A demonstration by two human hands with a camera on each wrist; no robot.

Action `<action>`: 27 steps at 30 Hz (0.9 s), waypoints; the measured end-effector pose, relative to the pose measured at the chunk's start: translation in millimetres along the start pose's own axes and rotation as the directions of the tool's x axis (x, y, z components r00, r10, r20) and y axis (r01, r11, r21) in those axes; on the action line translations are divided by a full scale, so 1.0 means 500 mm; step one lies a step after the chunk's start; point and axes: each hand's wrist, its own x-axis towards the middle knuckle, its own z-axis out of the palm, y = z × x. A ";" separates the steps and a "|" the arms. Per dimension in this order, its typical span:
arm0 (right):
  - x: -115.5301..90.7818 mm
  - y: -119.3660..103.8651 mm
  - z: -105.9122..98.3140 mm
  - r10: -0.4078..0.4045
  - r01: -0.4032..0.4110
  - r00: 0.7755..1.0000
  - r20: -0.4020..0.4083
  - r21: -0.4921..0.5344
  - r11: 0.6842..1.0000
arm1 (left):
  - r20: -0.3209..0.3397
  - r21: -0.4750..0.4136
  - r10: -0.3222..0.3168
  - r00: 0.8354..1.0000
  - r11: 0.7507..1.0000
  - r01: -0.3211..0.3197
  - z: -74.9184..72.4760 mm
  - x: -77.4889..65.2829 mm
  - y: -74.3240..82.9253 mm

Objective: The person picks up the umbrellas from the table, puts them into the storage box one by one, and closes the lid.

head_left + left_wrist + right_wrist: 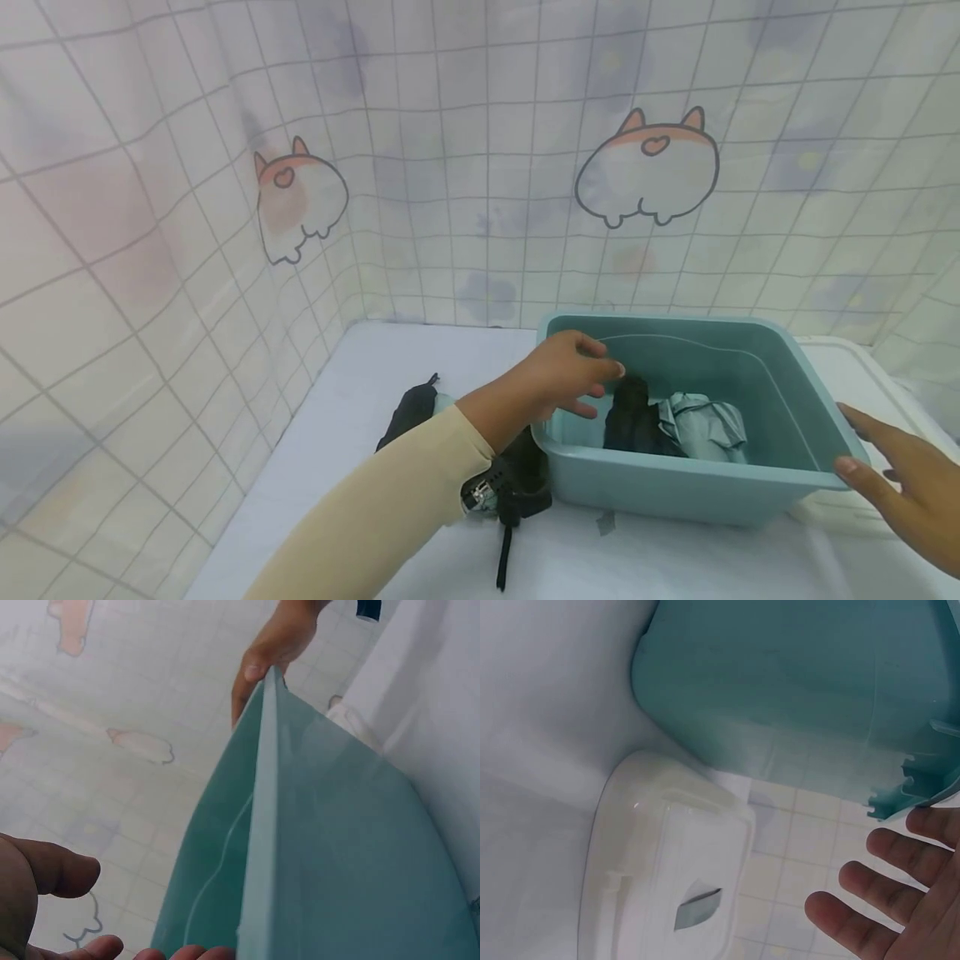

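Note:
A teal plastic storage bin stands on the white surface. Inside it lie a dark folded bundle and a crumpled grey-green fabric bundle. My left hand hovers over the bin's left end, fingers loosely bent and holding nothing. At the right end, my right hand touches the rim, thumb toward the near corner; the right wrist view shows its fingers straight and spread. Beneath the left forearm, partly hidden, lies a black and pale teal bundle beside a black strap.
To the bin's right is a white plastic lid with a grey-green insert. Hanging sheets with a grid and cartoon animal print enclose the back and left. A white cloth covers the surface.

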 end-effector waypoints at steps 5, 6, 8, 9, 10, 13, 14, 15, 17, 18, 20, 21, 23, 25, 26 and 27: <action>0.002 -0.002 -0.004 -0.010 0.010 1.000 0.021 -0.003 1.000 | 0.010 0.006 0.029 1.000 1.000 -0.029 -0.027 -0.014 0.006; 0.002 -0.002 -0.005 -0.011 0.011 1.000 0.021 -0.004 1.000 | 0.008 0.014 0.031 0.999 0.999 -0.031 -0.032 -0.017 0.006; 0.001 -0.002 -0.004 -0.017 0.017 1.000 0.014 -0.002 1.000 | 0.007 0.025 0.038 0.999 0.999 -0.038 -0.041 -0.023 0.007; 0.000 -0.002 -0.005 -0.017 0.017 1.000 0.013 -0.002 1.000 | 0.006 0.029 0.041 0.999 0.999 -0.041 -0.046 -0.026 0.008; 0.000 -0.001 -0.005 -0.018 0.018 1.000 0.011 -0.002 1.000 | 0.004 0.032 0.043 0.999 0.999 -0.043 -0.051 -0.030 0.008; -0.001 0.000 -0.004 -0.022 0.022 1.000 0.006 -0.001 1.000 | -0.001 0.029 0.052 0.999 0.998 -0.052 -0.066 -0.040 0.006; -0.001 0.000 -0.005 -0.019 0.019 1.000 0.010 -0.003 1.000 | -0.003 0.027 0.054 0.999 0.998 -0.054 -0.071 -0.044 0.005; -0.002 0.001 -0.005 -0.020 0.020 1.000 0.009 -0.002 1.000 | -0.006 0.028 0.054 0.999 0.998 -0.054 -0.075 -0.048 0.004; -0.002 0.001 -0.005 -0.021 0.021 1.000 0.009 -0.003 1.000 | -0.008 0.027 0.058 0.998 0.998 -0.058 -0.084 -0.054 0.001; -0.003 0.000 -0.006 -0.021 0.021 1.000 0.010 -0.003 1.000 | -0.009 0.027 0.060 0.998 0.998 -0.060 -0.089 -0.058 0.000; -0.004 0.000 -0.007 -0.024 0.024 1.000 0.011 -0.002 1.000 | -0.011 0.024 0.068 0.998 0.997 -0.068 -0.099 -0.065 -0.004; -0.005 -0.001 -0.007 -0.027 0.027 1.000 0.011 -0.001 1.000 | -0.012 0.020 0.074 0.997 0.997 -0.074 -0.105 -0.068 -0.007; -0.005 -0.002 -0.010 -0.025 0.025 0.999 0.028 -0.001 1.000 | -0.019 0.011 0.086 0.996 0.996 -0.086 -0.118 -0.075 -0.011; -0.004 -0.003 -0.013 -0.021 0.021 0.998 0.052 -0.001 1.000 | -0.039 0.010 0.092 0.995 0.996 -0.092 -0.132 -0.083 -0.016; -0.004 -0.004 -0.014 -0.021 0.021 0.998 0.063 -0.001 1.000 | -0.052 0.008 0.093 0.994 0.996 -0.093 -0.139 -0.087 -0.019; -0.003 -0.004 -0.015 -0.021 0.021 0.997 0.072 0.000 1.000 | -0.066 0.006 0.094 0.993 0.996 -0.093 -0.147 -0.091 -0.022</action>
